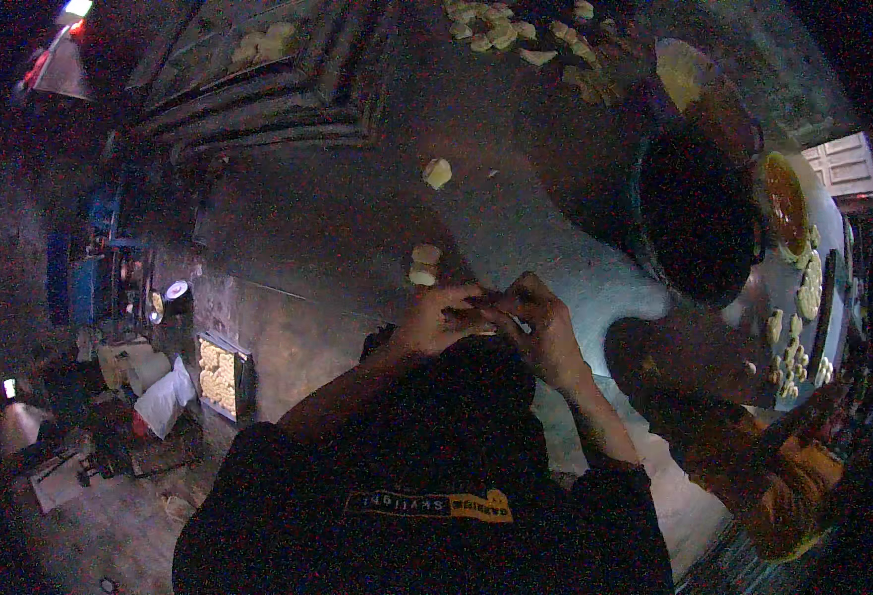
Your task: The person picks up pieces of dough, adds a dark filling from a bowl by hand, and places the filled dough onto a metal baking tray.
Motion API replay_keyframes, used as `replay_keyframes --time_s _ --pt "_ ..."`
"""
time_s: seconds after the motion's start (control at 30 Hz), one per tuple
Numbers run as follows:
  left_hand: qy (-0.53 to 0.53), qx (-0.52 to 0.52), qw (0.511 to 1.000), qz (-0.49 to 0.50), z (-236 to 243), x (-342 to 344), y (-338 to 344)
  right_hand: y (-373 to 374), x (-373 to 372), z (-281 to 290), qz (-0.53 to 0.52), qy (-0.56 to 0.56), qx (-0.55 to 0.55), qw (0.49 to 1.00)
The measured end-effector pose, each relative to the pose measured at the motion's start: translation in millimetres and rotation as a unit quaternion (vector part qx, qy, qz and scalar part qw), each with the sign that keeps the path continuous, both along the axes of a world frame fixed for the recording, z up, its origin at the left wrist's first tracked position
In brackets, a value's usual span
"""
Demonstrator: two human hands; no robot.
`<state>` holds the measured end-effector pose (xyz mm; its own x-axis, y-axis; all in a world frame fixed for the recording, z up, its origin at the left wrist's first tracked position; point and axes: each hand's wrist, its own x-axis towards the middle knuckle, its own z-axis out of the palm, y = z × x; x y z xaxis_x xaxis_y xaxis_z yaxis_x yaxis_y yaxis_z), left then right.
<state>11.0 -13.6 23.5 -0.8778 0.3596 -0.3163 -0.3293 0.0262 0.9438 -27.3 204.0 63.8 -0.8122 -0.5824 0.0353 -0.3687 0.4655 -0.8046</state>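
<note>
The left hand [428,322] and the right hand [545,322] are held close together in front of the dark shirt [407,436], the fingers of both narrowed; whether anything is pinched there cannot be told (the light is dim). Just beside them, at 10 o'clock, 2 pale pieces [423,275] are seen on the worktop [307,208]. Farther off, toward 11 o'clock, 1 pale lump [437,175] is placed. At 2 o'clock, a large dark round vessel [699,218] is seen.
</note>
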Motion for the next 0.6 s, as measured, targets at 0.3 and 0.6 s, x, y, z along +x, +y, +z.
replay_keyframes --time_s 0.3,0.6 --pt "0.361 -0.496 0.784 0.092 -113.7 45.0 -36.9 -40.4 28.4 -29.6 0.100 0.130 0.067 0.984" --pt "0.058 -0.036 0.976 0.206 -38.5 0.0 -53.2 -55.7 -86.3 -132.6 0.006 0.009 -0.182 0.983"
